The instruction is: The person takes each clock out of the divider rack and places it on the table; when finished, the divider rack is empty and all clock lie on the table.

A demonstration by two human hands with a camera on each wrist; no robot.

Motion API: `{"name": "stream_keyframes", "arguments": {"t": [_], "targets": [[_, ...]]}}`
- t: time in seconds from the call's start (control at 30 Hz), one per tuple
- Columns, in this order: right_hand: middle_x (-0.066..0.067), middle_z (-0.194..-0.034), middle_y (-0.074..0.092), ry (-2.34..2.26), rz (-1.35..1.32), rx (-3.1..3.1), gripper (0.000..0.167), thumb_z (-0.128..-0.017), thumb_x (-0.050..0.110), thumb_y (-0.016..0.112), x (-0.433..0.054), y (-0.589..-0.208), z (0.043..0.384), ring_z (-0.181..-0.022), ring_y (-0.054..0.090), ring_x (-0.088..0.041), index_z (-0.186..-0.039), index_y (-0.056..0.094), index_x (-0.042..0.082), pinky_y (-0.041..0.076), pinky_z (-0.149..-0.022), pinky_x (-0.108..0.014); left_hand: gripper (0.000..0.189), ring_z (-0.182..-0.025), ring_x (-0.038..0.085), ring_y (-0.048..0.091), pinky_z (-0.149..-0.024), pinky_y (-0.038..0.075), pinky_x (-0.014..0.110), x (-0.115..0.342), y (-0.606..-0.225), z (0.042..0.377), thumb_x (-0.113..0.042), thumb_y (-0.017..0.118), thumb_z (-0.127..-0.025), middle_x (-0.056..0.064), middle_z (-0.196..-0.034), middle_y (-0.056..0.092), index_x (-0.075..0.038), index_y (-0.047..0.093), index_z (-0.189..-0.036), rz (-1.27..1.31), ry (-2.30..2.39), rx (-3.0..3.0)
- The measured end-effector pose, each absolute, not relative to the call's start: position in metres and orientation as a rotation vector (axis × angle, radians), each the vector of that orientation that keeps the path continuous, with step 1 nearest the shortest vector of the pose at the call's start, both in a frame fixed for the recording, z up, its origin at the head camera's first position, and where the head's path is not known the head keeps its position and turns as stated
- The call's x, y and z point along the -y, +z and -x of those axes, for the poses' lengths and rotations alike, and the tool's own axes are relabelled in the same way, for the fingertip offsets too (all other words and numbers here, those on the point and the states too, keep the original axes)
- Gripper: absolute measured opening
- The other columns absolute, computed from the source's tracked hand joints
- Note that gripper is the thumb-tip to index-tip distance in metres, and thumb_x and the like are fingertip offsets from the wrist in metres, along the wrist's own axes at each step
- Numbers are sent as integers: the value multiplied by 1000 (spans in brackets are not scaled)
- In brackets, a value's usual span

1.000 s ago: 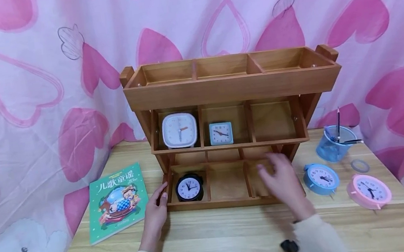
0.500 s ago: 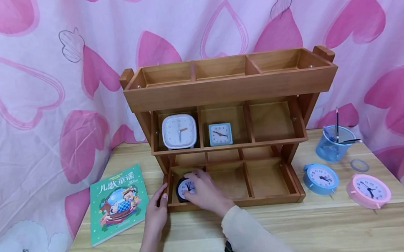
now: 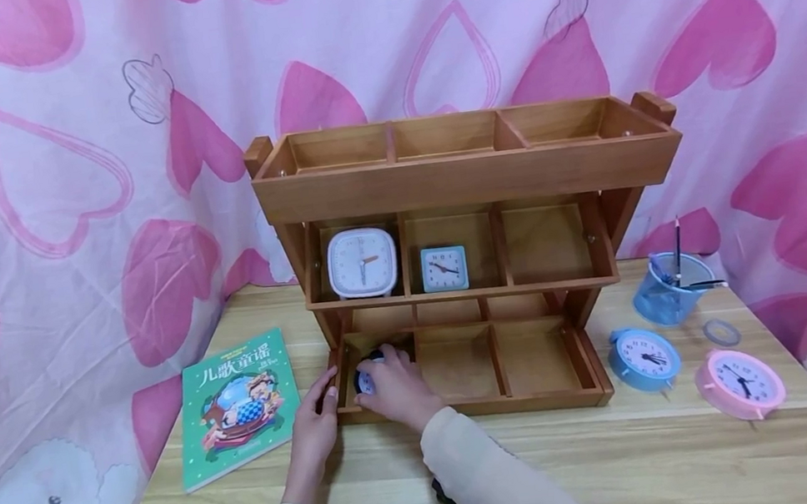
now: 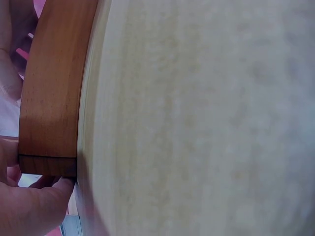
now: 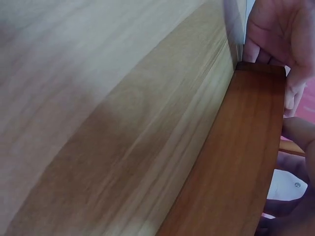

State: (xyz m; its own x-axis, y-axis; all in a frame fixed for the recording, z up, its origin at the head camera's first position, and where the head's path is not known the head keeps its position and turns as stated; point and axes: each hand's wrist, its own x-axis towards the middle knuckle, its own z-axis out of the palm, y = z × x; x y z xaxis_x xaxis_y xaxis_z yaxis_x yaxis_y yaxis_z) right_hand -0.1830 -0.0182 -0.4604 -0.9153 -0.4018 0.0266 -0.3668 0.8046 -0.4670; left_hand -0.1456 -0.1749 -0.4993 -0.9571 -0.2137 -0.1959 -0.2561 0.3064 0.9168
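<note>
A brown wooden three-tier shelf (image 3: 466, 179) with divided compartments stands on the table. In its bottom left compartment is a small round black alarm clock (image 3: 364, 381), which my right hand (image 3: 397, 387) grips from the right, hiding much of it. My left hand (image 3: 313, 427) holds the left end of the bottom tier, its thumb (image 4: 63, 189) at the front corner in the left wrist view. On the middle tier stand a white rounded-square clock (image 3: 363, 264) at left and a small light-blue square clock (image 3: 444, 269) in the centre compartment.
Right of the shelf lie a blue round alarm clock (image 3: 644, 359) and a pink one (image 3: 740, 384). Behind them are a blue mesh pen cup (image 3: 665, 300) with pencils and a grey ring (image 3: 721, 332). A green children's book (image 3: 240, 411) lies at left. A pink heart-patterned curtain (image 3: 376, 28) hangs behind.
My right hand has come left from the bottom right compartment to the black alarm clock and taken hold of it. The clock's face now looks turned and more covered. My left hand stays put.
</note>
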Motion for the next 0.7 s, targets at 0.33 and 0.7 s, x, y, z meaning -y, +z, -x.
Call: {"name": "stream_keyframes", "arguments": {"t": [0.33,0.7], "targets": [[-22,-128,53,-769,547,-2915,45,-84,30,77,23,-460,184,-113,51,-42,-125,68,14,56,-82,-54,40,-147,39,26,-116,27,59,172,-498,145,-23,42,-108,15,-160,32,-25,49,-147,460,1770,-2516],[-19,-137,51,-957,597,-2965,47,-81,30,75,17,-444,181,-118,50,-40,-125,69,13,53,-90,-55,40,-146,39,29,-117,25,59,172,-500,144,-20,42,-107,16,-157,37,-22,49,-147,437,1755,-2570]]}}
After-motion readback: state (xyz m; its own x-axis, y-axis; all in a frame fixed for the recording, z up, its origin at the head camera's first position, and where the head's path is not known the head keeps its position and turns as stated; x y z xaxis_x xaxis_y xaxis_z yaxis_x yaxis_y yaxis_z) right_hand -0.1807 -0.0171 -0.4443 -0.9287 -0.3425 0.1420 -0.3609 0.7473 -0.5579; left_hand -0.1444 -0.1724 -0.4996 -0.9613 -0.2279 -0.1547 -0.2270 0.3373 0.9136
